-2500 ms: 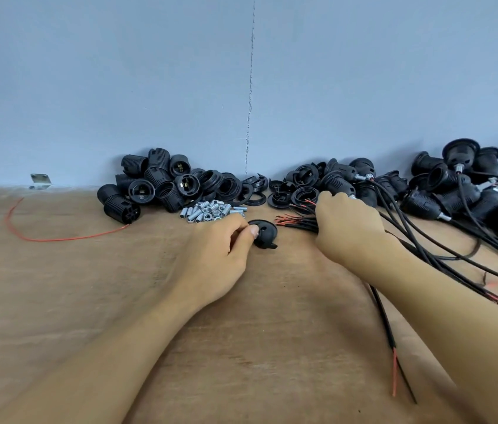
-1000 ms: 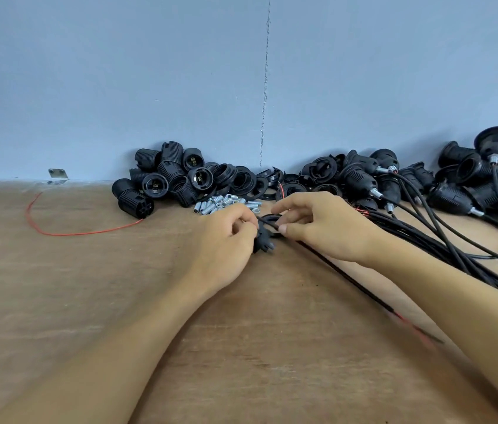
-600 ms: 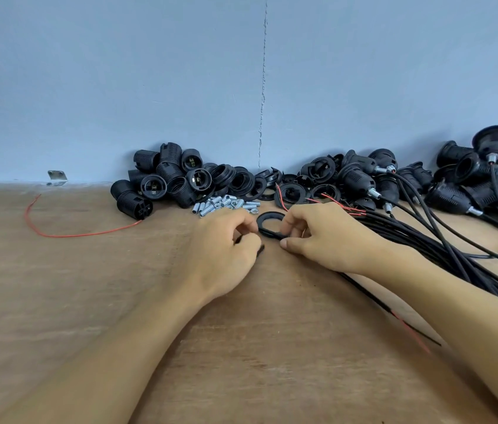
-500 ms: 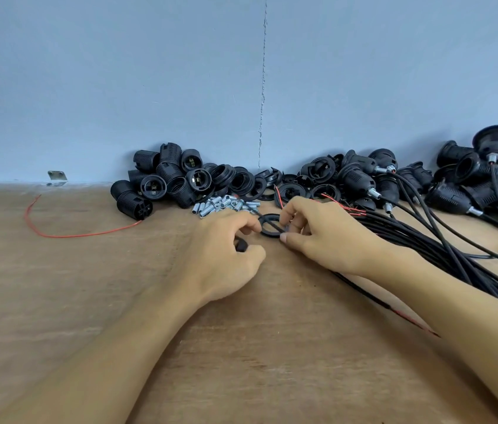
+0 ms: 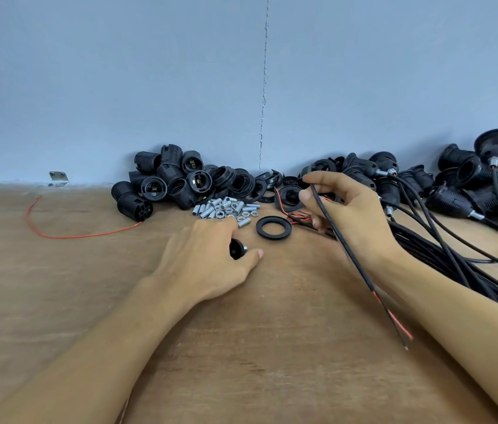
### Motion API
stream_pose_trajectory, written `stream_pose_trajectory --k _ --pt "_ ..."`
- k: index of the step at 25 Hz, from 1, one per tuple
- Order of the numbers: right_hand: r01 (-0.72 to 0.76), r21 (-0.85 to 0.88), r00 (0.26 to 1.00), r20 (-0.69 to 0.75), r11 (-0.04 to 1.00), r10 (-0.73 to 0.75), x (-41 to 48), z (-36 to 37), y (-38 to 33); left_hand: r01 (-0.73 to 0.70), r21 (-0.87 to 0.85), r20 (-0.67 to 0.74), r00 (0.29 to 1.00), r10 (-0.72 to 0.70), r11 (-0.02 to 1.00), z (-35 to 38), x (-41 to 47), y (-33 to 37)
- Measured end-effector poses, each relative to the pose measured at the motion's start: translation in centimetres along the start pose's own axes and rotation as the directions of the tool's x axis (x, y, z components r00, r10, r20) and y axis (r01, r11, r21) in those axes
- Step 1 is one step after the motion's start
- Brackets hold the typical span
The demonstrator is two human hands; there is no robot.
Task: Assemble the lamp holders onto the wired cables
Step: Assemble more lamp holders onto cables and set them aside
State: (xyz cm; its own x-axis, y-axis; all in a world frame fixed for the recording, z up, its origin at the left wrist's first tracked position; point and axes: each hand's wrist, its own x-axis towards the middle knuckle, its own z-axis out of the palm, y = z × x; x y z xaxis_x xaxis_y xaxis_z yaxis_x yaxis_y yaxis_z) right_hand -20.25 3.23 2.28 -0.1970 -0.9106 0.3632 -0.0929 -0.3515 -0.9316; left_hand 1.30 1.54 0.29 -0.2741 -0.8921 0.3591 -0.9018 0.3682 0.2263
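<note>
Left hand [image 5: 208,258] fingers curled, gripping small black cap [image 5: 237,248]; right hand [image 5: 345,212] pinches black cable [image 5: 352,258]; black ring [image 5: 273,227] lies between.

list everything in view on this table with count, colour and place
lamp holders: many, black, piled at wall, left of centre
rings: several, black, piled at wall, centre
loose ring: one, black, flat between the hands
tubes and nuts: heap, silver, before the holders
red wire: one, left
bracket: one, silver, far left at wall
wired holders: several, black, right at wall
cable bundle: many, black, right
table: one, brown
left hand: grips a black cap
right hand: pinches one black cable
</note>
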Motion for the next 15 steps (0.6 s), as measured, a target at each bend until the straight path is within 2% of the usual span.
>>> stream_pose_trajectory --k 2,4,8,10,11,15 --pt "0.043 0.002 0.999 0.005 0.999 -0.043 -0.2 0.4 0.2 -0.012 -0.191 -0.055 0.998 0.002 0.981 0.3 0.0 0.2" --pt "0.067 0.014 0.998 0.012 0.998 -0.067 -0.4 0.7 0.2 -0.001 -0.426 -0.072 0.997 -0.033 0.905 0.5 -0.1 0.6" --pt "-0.001 0.073 0.999 -0.032 0.997 0.004 -0.1 0.7 -0.2 0.03 -0.658 -0.05 0.995 -0.084 0.752 1.1 -0.1 1.0" --pt "-0.049 0.116 0.997 -0.059 0.992 0.056 0.0 0.9 -0.2 0.036 -0.724 0.01 0.999 -0.041 0.689 1.1 -0.1 1.1" --pt "-0.06 0.13 0.995 -0.077 0.99 0.071 0.0 0.9 -0.2 0.035 -0.724 0.026 0.999 -0.023 0.689 1.1 -0.1 1.0" --pt "-0.047 0.138 0.991 -0.117 0.989 0.063 0.0 0.9 -0.4 -0.053 -0.627 -0.029 0.999 0.044 0.777 0.9 -0.3 1.0"
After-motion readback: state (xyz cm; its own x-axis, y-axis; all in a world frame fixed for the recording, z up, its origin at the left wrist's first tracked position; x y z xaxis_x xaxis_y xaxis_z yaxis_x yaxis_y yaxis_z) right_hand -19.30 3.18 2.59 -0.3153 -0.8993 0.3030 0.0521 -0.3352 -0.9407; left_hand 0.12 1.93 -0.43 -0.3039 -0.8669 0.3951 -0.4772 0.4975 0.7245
